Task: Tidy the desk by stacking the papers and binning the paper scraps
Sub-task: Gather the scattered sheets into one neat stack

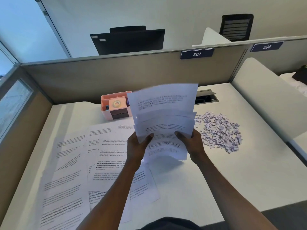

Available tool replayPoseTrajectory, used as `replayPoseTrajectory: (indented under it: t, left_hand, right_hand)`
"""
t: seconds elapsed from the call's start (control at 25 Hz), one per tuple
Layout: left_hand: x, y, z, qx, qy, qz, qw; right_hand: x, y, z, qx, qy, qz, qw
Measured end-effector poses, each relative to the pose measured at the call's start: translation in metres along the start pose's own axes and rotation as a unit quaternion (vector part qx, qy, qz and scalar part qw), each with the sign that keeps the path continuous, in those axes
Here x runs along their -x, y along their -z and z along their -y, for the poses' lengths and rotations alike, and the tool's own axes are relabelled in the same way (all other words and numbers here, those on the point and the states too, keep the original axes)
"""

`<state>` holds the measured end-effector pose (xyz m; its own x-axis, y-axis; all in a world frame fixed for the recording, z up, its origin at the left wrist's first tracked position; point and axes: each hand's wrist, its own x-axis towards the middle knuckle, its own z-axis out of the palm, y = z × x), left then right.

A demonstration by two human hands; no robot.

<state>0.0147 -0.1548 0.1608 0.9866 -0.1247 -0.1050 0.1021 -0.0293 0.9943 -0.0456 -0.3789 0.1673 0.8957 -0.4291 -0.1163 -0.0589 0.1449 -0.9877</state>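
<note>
A loose bundle of printed sheets [164, 117] is held up above the middle of the white desk [232, 171]. My left hand [137, 145] grips its lower left edge and my right hand [191, 143] grips its lower right edge. The sheets in the bundle are uneven and fan out at the top. Several more printed papers [79, 163] lie scattered and overlapping across the left half of the desk. A heap of small white paper scraps [219, 131] lies on the desk to the right of my hands.
A pink desk organiser [113, 105] holding a tape roll stands at the back, partly behind the bundle. A cable hatch [206, 97] sits open at the back right. Grey partitions [116, 77] wall the desk on the back and left; a white divider [269, 100] bounds the right.
</note>
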Motion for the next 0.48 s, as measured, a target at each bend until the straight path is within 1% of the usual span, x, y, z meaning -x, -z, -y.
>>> replayPoseTrajectory:
  t: [0.12,0.24,0.36,0.48]
  left_hand:
    - [0.0006,-0.0031,0.0014,0.013,0.004,0.003,1.0]
    - [-0.0004,-0.0044,0.0037,0.007,0.009,0.01,1.0]
    - [-0.0019,-0.0022,0.0039,0.016,0.017,0.048,0.999]
    - [-0.0033,0.0013,0.0076,0.003,0.038,0.093,0.995]
  right_hand:
    - [-0.0011,0.0018,-0.0048,0.027,-0.018,0.015,0.999]
    - [0.0016,0.0027,-0.0027,0.033,-0.015,0.029,0.999]
    - [0.0038,0.0061,-0.0037,0.052,-0.015,0.048,0.997]
    - [0.0061,0.0089,-0.0079,0.058,-0.015,0.048,0.997]
